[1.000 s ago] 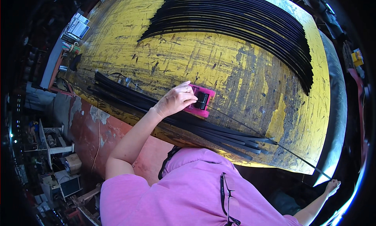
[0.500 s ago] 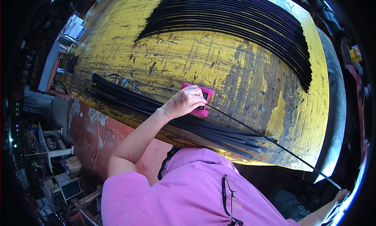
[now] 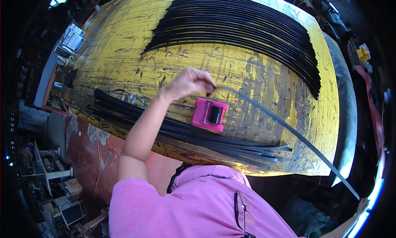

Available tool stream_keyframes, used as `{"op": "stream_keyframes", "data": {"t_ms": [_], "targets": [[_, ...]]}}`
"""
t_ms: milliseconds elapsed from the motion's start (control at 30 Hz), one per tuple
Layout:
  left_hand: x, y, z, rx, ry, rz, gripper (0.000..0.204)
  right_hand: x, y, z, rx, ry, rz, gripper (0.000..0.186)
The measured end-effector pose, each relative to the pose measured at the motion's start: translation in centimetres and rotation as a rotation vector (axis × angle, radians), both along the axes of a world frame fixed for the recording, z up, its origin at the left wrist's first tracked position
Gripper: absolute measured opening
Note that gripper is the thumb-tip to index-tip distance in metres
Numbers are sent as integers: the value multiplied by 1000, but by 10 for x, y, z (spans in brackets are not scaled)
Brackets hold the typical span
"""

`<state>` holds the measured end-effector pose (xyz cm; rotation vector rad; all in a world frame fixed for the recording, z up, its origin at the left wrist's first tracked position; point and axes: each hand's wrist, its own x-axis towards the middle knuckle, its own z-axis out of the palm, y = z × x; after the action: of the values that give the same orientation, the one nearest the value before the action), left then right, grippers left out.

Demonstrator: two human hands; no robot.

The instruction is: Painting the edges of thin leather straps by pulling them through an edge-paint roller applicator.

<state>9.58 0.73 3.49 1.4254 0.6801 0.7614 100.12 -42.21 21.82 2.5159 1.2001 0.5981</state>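
Note:
My left hand (image 3: 187, 84) is raised above the yellow worktop (image 3: 198, 67), its fingers pinched at the near end of a long dark flat strip (image 3: 284, 123). The fingertips are slightly blurred. The strip bows up and runs down to the right, past the worktop's edge. At the far right rim my right hand (image 3: 362, 205) is closed on its other end, partly lost in glare. Just below my left hand lies a pink frame-shaped tool (image 3: 201, 113) with a black roller (image 3: 215, 114), apart from the hand.
Many black strips (image 3: 235, 25) lie side by side across the worktop's far part. A loose bundle of black strips (image 3: 198, 137) lies along the near edge. Small boxes (image 3: 72, 40) stand at the left, a wooden rack (image 3: 53, 166) lower left, and a grey roll-like edge (image 3: 344, 114) at right.
My left hand has lifted off the pink tool and moved up and left, uncovering the black roller. The strip's near end has risen from the tool and now bows upward.

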Motion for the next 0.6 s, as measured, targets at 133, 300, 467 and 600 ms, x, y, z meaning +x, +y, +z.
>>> {"op": "stream_keyframes", "data": {"t_ms": [133,300,467,600], "targets": [[-75,37,3,-182,-348,319,10,-87,94,-67,40,557,304,10],[-185,71,-1,-420,-778,709,11,-257,202,-86,-69,1448,200,9],[-286,77,-19,-443,-926,925,16,-353,239,-116,338,1901,328,19],[-317,67,-46,-541,-948,1106,13,-379,262,-148,594,2351,590,24]]}}
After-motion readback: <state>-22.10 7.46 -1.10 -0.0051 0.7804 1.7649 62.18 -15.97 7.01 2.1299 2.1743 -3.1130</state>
